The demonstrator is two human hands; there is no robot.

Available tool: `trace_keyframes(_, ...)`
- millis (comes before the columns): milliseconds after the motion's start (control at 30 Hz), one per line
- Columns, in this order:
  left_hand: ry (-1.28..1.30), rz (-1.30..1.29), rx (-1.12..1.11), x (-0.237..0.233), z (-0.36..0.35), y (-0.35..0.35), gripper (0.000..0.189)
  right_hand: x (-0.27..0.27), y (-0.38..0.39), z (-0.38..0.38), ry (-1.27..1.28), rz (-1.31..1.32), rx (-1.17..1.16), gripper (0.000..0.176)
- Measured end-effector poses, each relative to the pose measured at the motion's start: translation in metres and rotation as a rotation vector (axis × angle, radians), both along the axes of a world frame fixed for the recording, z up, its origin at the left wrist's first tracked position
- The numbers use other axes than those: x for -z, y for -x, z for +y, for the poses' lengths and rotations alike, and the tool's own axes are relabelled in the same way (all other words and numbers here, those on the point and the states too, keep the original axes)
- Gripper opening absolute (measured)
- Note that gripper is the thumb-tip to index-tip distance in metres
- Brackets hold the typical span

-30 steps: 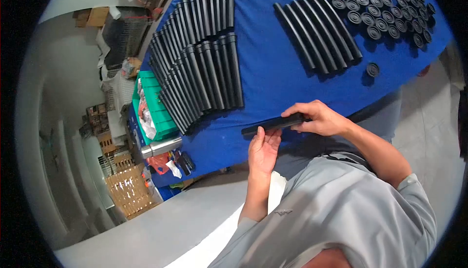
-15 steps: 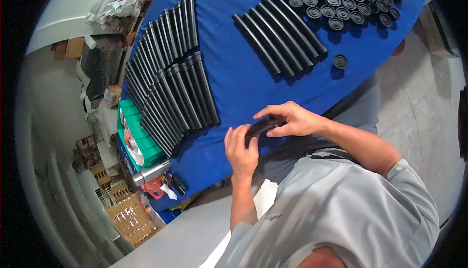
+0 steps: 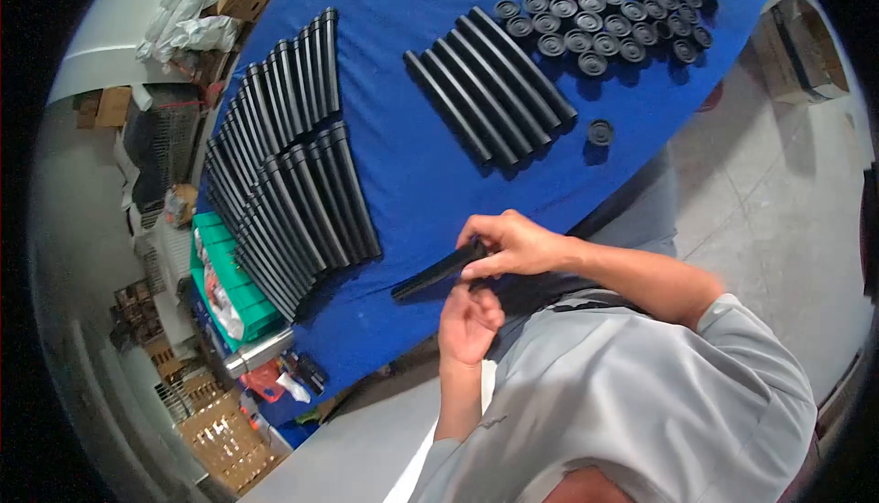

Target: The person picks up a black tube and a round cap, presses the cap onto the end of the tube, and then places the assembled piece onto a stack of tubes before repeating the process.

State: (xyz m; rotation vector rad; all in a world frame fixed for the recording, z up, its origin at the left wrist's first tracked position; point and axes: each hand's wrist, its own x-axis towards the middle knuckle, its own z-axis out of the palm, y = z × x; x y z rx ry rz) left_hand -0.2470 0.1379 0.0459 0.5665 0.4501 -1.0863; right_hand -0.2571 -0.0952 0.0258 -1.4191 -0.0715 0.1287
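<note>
A black tube [image 3: 426, 274] slants over the blue cloth, its far end pointing left. Closed around its near end, my right hand [image 3: 513, 245] has fingers on top and the thumb underneath. Just below that grip is my left hand [image 3: 469, 327], palm turned up and fingers loosely bent, with nothing seen in it. Its fingertips are close to the right thumb. A single round black cap [image 3: 600, 132] lies on the cloth beyond my right hand. Several bare black tubes [image 3: 490, 86] lie side by side further up.
Tubes with capped ends [image 3: 316, 196] lie fanned in two rows at the left. Many round caps [image 3: 604, 18] cluster at the top right. A green bin [image 3: 261, 311] and a metal cylinder [image 3: 261, 352] sit at the left edge of the blue tablecloth [image 3: 417, 178]. A cardboard box [image 3: 806, 54] stands on the floor.
The tube now points out to the left in my right hand, where before it lay between both hands. My left hand has come off it and turned palm up. The whole view has shifted slightly.
</note>
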Motion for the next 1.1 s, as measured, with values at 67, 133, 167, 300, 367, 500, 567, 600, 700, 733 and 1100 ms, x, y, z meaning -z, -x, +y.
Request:
trace_keyframes(67, 0.024, 0.005, -0.081, 0.015, -0.003, -0.005, 0.028, 0.014, 0.003, 0.01, -0.009, -0.088, 0.061, 0.041)
trace_keyframes(133, 0.17, -0.015, -0.091, 0.02, -0.011, -0.02, 0.029, -0.009, 0.01, 0.001, 0.075, -0.006, 0.018, 0.046)
trace_keyframes(167, 0.032, -0.089, -0.233, 0.019, -0.018, -0.017, 0.034, -0.024, 0.014, -0.01, 0.195, 0.027, -0.022, 0.051)
trace_keyframes(300, -0.152, -0.727, -0.206, 0.02, -0.028, -0.042, 0.04, -0.056, 0.04, -0.055, 0.745, -0.33, 0.55, 0.05)
trace_keyframes(367, -0.135, -0.755, -0.264, 0.014, -0.045, -0.047, 0.039, -0.065, 0.047, -0.087, 1.117, -0.318, 0.715, 0.053)
trace_keyframes(500, -0.002, -0.726, -0.282, 0.03, -0.034, -0.054, 0.038, -0.048, 0.052, -0.122, 1.41, -0.082, 0.645, 0.051)
trace_keyframes(567, 0.024, -0.713, -0.305, 0.034, -0.032, -0.054, 0.036, -0.026, 0.06, -0.136, 1.363, -0.052, 0.557, 0.05)
trace_keyframes(600, 0.027, -0.703, -0.318, 0.035, -0.032, -0.053, 0.035, -0.021, 0.059, -0.135, 1.337, -0.037, 0.506, 0.05)
trace_keyframes(700, 0.033, -0.681, -0.349, 0.037, -0.032, -0.05, 0.033, -0.042, 0.05, -0.102, 0.921, -0.081, 0.411, 0.044)
trace_keyframes(733, 0.031, -0.678, -0.363, 0.037, -0.031, -0.049, 0.032, -0.047, 0.045, -0.085, 0.743, -0.1, 0.366, 0.043)
trace_keyframes(1100, -0.088, -0.667, -0.431, 0.028, -0.03, -0.055, 0.029, 0.0, -0.03, 0.002, -0.013, 0.023, 0.042, 0.044)
